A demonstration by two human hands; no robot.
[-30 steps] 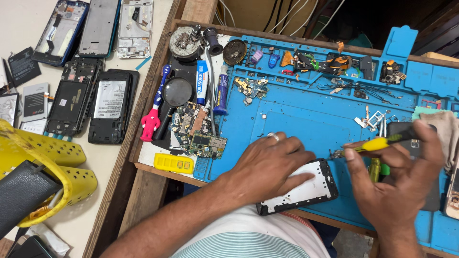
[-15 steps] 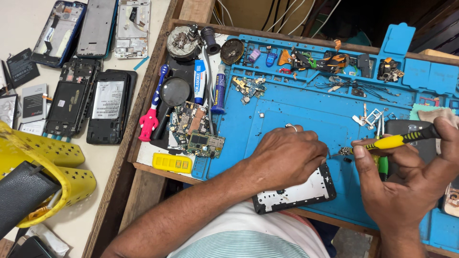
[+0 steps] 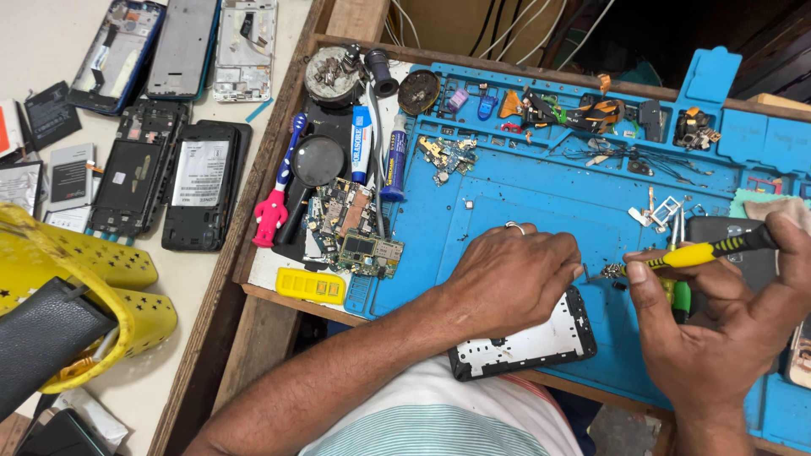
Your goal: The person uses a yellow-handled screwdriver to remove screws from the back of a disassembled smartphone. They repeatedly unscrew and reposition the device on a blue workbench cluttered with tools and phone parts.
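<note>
Left hand point(image 3: 515, 279) presses flat on the white-backed phone frame point(image 3: 528, 346); right hand point(image 3: 718, 329) grips a yellow-handled screwdriver point(image 3: 701, 252).

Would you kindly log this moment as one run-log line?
left hand: resting on phone frame | right hand: holding yellow screwdriver, tip beside left fingers | surface: blue repair mat

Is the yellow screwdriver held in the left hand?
No, the right hand grips the yellow screwdriver, while the left hand rests on the phone frame.
</note>
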